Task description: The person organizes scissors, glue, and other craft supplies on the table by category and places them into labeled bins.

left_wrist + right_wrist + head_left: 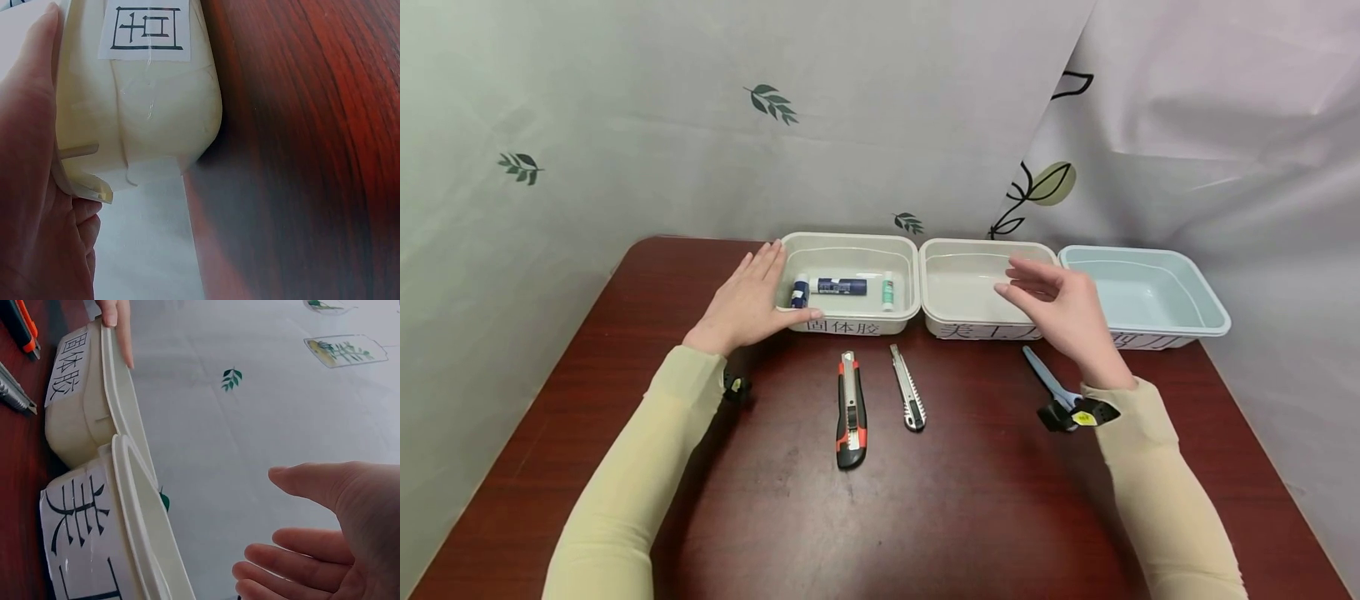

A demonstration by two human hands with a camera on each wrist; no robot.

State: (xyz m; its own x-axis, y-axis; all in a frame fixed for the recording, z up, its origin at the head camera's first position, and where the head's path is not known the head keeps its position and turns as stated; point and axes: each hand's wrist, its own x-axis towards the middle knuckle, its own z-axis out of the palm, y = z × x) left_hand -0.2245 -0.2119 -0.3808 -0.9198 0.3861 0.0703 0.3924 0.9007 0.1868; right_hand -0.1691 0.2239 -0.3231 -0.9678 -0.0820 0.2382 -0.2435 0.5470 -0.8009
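Note:
My left hand point(747, 298) rests on the left end of the left cream bin point(850, 237), its fingers extended along the side and its thumb over the front rim. Inside that bin lie two dark blue glue sticks point(841, 287) and a small green-and-white glue stick point(888, 293). Over the front right part of the middle cream bin point(955, 310) hovers my right hand point(1063, 312); its thumb and fingers are apart and hold nothing, as the right wrist view also shows. Nothing shows inside the middle bin, though the hand covers part of it.
In front of the bins lie a red-and-black utility knife point(851, 412) and a slimmer silver one point(909, 390). Blue-handled scissors point(1047, 375) lie partly behind the right wrist camera. A light blue bin point(1213, 310) stands at the right. A patterned curtain point(850, 150) hangs behind the table.

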